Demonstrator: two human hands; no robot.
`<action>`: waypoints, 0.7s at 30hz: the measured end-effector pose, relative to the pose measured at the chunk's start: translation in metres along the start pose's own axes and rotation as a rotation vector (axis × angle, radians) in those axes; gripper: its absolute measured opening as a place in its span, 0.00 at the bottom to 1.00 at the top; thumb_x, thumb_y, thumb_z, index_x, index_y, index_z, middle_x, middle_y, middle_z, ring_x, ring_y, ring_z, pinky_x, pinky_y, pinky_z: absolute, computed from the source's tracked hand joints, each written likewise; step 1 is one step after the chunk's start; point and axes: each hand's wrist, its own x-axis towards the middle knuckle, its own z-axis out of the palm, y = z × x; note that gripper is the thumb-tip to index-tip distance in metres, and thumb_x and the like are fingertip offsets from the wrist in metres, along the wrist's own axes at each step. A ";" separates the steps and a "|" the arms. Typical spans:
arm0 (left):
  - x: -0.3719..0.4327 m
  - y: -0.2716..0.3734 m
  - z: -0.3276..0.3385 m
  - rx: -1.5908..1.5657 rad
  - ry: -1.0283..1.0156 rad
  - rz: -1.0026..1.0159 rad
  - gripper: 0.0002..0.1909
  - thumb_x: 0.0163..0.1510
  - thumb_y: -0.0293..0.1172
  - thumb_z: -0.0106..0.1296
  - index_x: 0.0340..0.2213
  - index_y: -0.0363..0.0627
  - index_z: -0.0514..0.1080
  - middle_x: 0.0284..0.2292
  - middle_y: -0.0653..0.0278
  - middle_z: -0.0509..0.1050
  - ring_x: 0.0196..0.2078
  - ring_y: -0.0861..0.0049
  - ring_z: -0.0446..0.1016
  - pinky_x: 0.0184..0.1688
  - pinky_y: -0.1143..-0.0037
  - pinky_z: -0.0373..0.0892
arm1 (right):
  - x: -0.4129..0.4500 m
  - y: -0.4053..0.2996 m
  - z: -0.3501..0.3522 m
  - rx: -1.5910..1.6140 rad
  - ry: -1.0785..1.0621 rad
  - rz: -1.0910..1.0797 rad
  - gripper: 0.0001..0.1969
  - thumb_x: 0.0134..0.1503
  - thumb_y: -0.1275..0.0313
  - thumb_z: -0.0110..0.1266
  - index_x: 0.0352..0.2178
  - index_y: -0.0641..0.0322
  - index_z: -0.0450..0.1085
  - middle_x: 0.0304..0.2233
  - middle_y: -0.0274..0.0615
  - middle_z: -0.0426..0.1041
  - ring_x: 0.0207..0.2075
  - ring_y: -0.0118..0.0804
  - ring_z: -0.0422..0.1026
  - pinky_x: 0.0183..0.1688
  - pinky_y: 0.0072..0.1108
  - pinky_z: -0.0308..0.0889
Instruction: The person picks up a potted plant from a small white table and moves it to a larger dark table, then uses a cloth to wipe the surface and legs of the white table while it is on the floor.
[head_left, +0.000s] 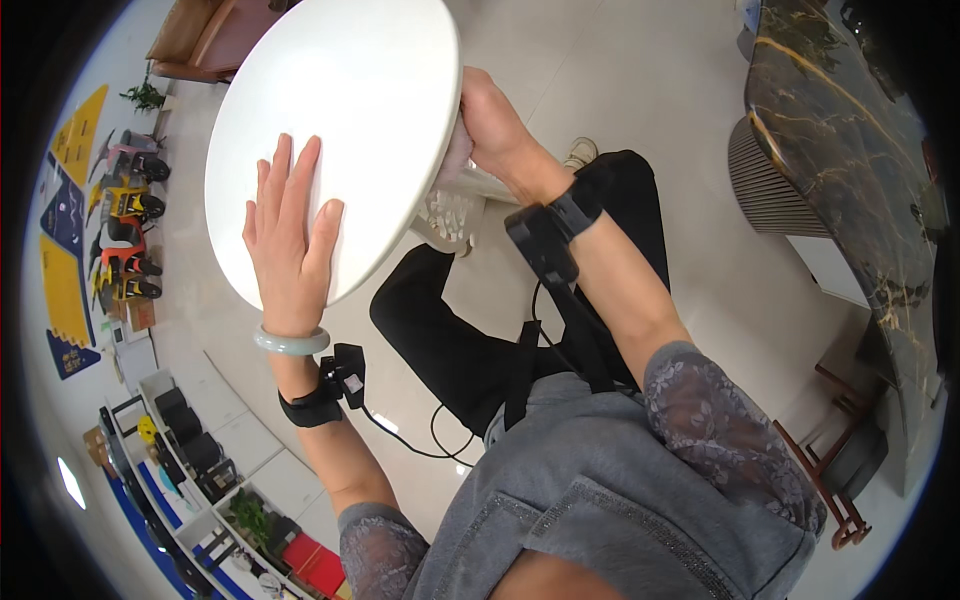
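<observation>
A round white tabletop or stool seat (360, 97) is tilted up in front of me, its smooth face towards the camera. My left hand (289, 232) lies flat on that face near the lower edge, fingers spread. Behind the disc's right edge is my right hand (495, 131), its fingers partly hidden. It appears to hold a pale, wadded cloth (455, 154) against the underside. Below the disc, a light-coloured, partly see-through base or stand (450, 217) shows between my knees; how it joins the disc is hidden.
A dark marble-patterned table (832, 112) with a ribbed pedestal (765, 180) stands at right, a chair (847, 450) near it. Shelves (217, 502) with boxes and a plant are at lower left. A brown leather armchair (217, 37) stands at upper left, several scooters (131, 225) below it.
</observation>
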 end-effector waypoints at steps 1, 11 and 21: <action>-0.001 0.000 0.000 0.001 0.000 -0.006 0.28 0.56 0.50 0.40 0.58 0.62 0.62 0.63 0.64 0.55 0.66 0.59 0.47 0.64 0.54 0.40 | 0.000 0.008 -0.003 -0.269 0.007 -0.199 0.21 0.61 0.63 0.38 0.40 0.76 0.68 0.40 0.54 0.73 0.40 0.44 0.71 0.44 0.31 0.65; -0.004 -0.004 0.001 -0.001 0.009 -0.006 0.28 0.57 0.52 0.42 0.58 0.62 0.62 0.62 0.63 0.56 0.66 0.58 0.48 0.64 0.54 0.41 | -0.031 0.122 -0.051 -1.016 0.310 0.034 0.16 0.57 0.70 0.38 0.39 0.67 0.71 0.29 0.53 0.69 0.37 0.51 0.68 0.42 0.35 0.66; -0.007 -0.002 -0.002 -0.020 0.037 -0.009 0.29 0.57 0.54 0.41 0.57 0.62 0.63 0.62 0.63 0.56 0.66 0.57 0.49 0.65 0.55 0.42 | -0.003 0.004 0.014 -0.099 0.129 -0.071 0.21 0.64 0.64 0.37 0.40 0.77 0.67 0.35 0.46 0.74 0.32 0.27 0.73 0.33 0.20 0.68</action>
